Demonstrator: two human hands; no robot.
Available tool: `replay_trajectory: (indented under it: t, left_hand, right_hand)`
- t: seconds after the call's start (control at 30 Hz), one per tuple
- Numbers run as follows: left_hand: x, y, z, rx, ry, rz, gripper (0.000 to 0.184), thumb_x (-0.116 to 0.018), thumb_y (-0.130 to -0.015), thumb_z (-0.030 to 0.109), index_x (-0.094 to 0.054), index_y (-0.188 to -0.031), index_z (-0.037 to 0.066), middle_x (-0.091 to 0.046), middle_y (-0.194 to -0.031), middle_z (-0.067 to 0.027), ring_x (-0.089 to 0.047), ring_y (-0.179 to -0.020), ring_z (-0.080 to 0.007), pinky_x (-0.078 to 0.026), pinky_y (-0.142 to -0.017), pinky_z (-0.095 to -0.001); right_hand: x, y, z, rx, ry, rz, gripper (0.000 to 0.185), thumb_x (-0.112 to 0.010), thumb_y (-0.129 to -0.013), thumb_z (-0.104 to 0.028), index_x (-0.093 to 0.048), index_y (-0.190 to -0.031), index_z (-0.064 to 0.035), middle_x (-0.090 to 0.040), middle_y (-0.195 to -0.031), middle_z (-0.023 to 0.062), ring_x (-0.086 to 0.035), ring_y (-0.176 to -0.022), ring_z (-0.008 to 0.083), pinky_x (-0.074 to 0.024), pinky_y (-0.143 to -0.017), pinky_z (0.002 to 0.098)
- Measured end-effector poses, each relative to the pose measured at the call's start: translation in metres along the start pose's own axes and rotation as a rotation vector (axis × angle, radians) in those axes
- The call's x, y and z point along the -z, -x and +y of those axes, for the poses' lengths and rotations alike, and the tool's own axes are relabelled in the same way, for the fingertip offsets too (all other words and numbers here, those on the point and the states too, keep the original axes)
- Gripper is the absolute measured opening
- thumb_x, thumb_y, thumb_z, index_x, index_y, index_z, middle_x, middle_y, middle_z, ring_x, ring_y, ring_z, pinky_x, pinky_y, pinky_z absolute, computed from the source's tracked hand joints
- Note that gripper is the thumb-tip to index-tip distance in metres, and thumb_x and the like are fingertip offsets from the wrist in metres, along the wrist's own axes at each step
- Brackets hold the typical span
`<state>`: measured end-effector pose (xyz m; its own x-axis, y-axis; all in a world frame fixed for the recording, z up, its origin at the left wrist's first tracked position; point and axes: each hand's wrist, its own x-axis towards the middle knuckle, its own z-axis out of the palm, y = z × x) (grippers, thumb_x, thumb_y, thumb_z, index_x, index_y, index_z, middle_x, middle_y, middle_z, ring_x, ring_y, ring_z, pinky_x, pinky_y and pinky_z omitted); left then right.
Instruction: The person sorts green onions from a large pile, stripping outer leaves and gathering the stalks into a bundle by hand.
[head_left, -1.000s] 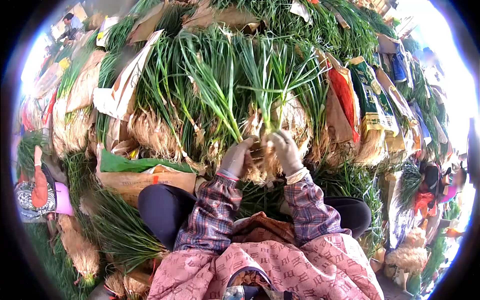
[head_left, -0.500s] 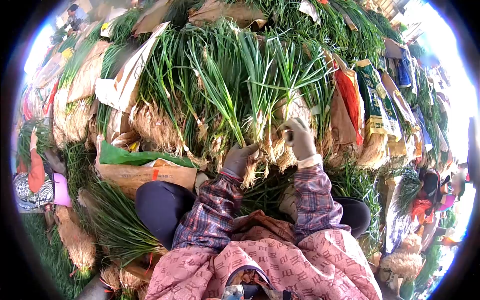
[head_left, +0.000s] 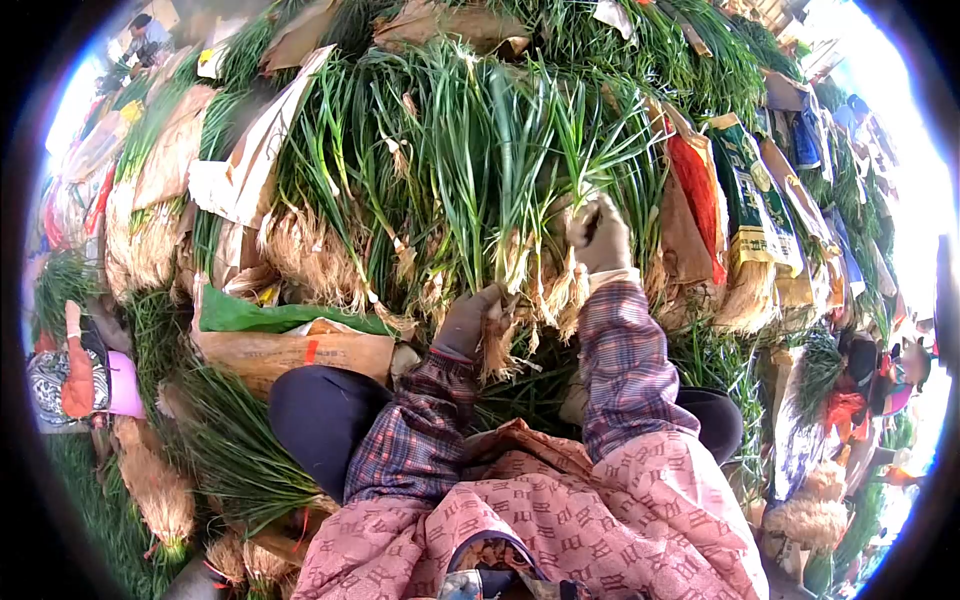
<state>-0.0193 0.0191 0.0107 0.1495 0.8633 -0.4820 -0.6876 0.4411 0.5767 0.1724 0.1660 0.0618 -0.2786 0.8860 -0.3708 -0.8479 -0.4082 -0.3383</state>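
Green leaves and pale roots, with a small bunch held low

Near the centre of the frame, the left hand (head_left: 470,320) has its fingers clamped on a small bunch (head_left: 498,350) of long-leaved plants. Its pale roots hang beside and below the fingers, and its leaves seem to go up among the others, so I cannot tell how many stalks are inside the grip.

The right hand (head_left: 602,238) is higher and to the right, close to the base of a leafy plant (head_left: 588,150). Its fingers are curled together, but I cannot tell if they pinch a stalk or only touch it. Both hands seem to wear greyish gloves.

Behind them, a wide row of the same plants (head_left: 370,200) fills the middle of the frame. Brown paper (head_left: 295,362) lies at the left of the knees, and a red sheet (head_left: 695,205) stands at the right of the row.

I judge one bunch to be light. The leaves look soft and easy to bend or bruise, perhaps a little slippery if wet; the roots look fine and easily tangled. A better hold should be the firmer pale part, just above the roots, with gentle pressure.
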Motion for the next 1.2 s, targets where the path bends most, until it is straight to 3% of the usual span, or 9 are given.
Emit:
replay_trajectory:
  t: [0.3,0.43,0.5,0.63,0.8,0.9,0.97,1.03,1.2]
  left_hand:
    - [0.045,-0.049,-0.026,-0.038,0.007,-0.301,0.022,-0.054,-0.091,0.020,-0.058,-0.101,0.000,-0.051,-0.072,-0.0001,-0.047,-0.058,-0.0074,-0.037,-0.050,-0.0195]
    - [-0.001,0.000,0.016,-0.280,-0.509,0.117,0.030,-0.053,-0.088,0.019,-0.059,-0.106,-0.004,-0.058,-0.078,-0.0062,-0.055,-0.064,-0.0130,-0.046,-0.059,-0.0255]
    - [-0.005,0.000,0.009,-0.487,-0.561,0.046,0.031,-0.053,-0.088,0.021,-0.060,-0.103,-0.005,-0.059,-0.080,-0.0073,-0.057,-0.067,-0.0142,-0.047,-0.062,-0.0247]
    - [-0.016,-0.004,0.015,-0.220,-0.367,0.015,0.028,-0.052,-0.086,0.021,-0.060,-0.094,-0.005,-0.059,-0.076,-0.0074,-0.056,-0.063,-0.0151,-0.045,-0.058,-0.0247]
    - [-0.011,-0.002,0.024,-0.088,-0.196,-0.053,0.023,-0.050,-0.086,0.026,-0.057,-0.078,0.005,-0.055,-0.069,-0.0017,-0.049,-0.055,-0.0120,-0.041,-0.050,-0.0263]
    - [0.018,-0.035,0.013,-0.123,0.002,-0.357,0.025,-0.052,-0.086,0.029,-0.049,-0.069,0.011,-0.049,-0.066,0.0008,-0.047,-0.054,-0.0126,-0.039,-0.050,-0.0279]
    - [0.010,-0.036,0.014,-0.149,0.242,-0.534,0.022,-0.052,-0.088,0.026,-0.056,-0.101,0.010,-0.043,-0.058,0.0047,-0.043,-0.050,-0.0098,-0.039,-0.047,-0.0274]
    - [-0.009,-0.027,0.023,-0.059,0.084,-0.348,0.027,-0.051,-0.088,0.026,-0.052,-0.107,0.007,-0.043,-0.058,0.0036,-0.044,-0.051,-0.0104,-0.041,-0.048,-0.0285]
    - [-0.040,-0.009,0.024,-0.165,-0.335,0.059,0.028,-0.062,-0.083,0.024,-0.059,-0.100,0.002,-0.059,-0.072,-0.0035,-0.052,-0.059,-0.0089,-0.044,-0.053,-0.0247]
  right_hand:
    - [-0.010,-0.003,0.049,0.176,2.344,0.328,0.032,-0.053,-0.089,-0.028,-0.060,-0.106,-0.0014,-0.066,-0.081,0.0139,-0.065,-0.073,0.0219,-0.0524,-0.067,0.0354]
    - [-0.009,-0.001,0.055,0.336,1.829,0.007,0.039,-0.063,-0.085,-0.029,-0.060,-0.111,-0.0003,-0.066,-0.086,0.0132,-0.063,-0.072,0.0176,-0.0513,-0.064,0.0309]
    - [-0.019,0.010,0.062,-0.040,1.560,0.109,0.033,-0.064,-0.086,-0.023,-0.061,-0.109,0.0006,-0.066,-0.082,0.0056,-0.056,-0.063,0.0125,-0.0491,-0.058,0.0271]
    - [0.002,0.002,0.080,0.498,1.924,-0.068,0.023,-0.054,-0.092,-0.022,-0.063,-0.104,-0.0037,-0.060,-0.073,0.0049,-0.050,-0.060,0.0071,-0.0462,-0.055,0.0200]
    - [-0.007,-0.003,0.035,0.412,0.881,0.233,0.016,-0.051,-0.092,-0.019,-0.059,-0.088,-0.0057,-0.058,-0.064,0.0024,-0.051,-0.047,0.0095,-0.0438,-0.043,0.0221]
    - [-0.012,-0.001,-0.008,0.630,0.947,0.141,0.015,-0.048,-0.090,-0.015,-0.056,-0.098,-0.0047,-0.060,-0.072,0.0039,-0.056,-0.058,0.0104,-0.0474,-0.049,0.0250]
    - [0.001,-0.013,-0.023,0.775,1.324,0.369,0.022,-0.045,-0.092,-0.022,-0.054,-0.100,-0.0033,-0.061,-0.076,0.0059,-0.058,-0.063,0.0137,-0.0491,-0.055,0.0292]
    - [-0.010,-0.013,-0.016,0.495,2.015,0.563,0.035,-0.046,-0.092,-0.036,-0.052,-0.103,-0.0034,-0.063,-0.084,0.0088,-0.060,-0.067,0.0197,-0.0512,-0.062,0.0356]
    - [-0.026,-0.021,0.001,0.289,1.995,0.448,0.033,-0.054,-0.089,-0.035,-0.058,-0.096,-0.0023,-0.064,-0.079,0.0085,-0.057,-0.061,0.0165,-0.0491,-0.058,0.0314]
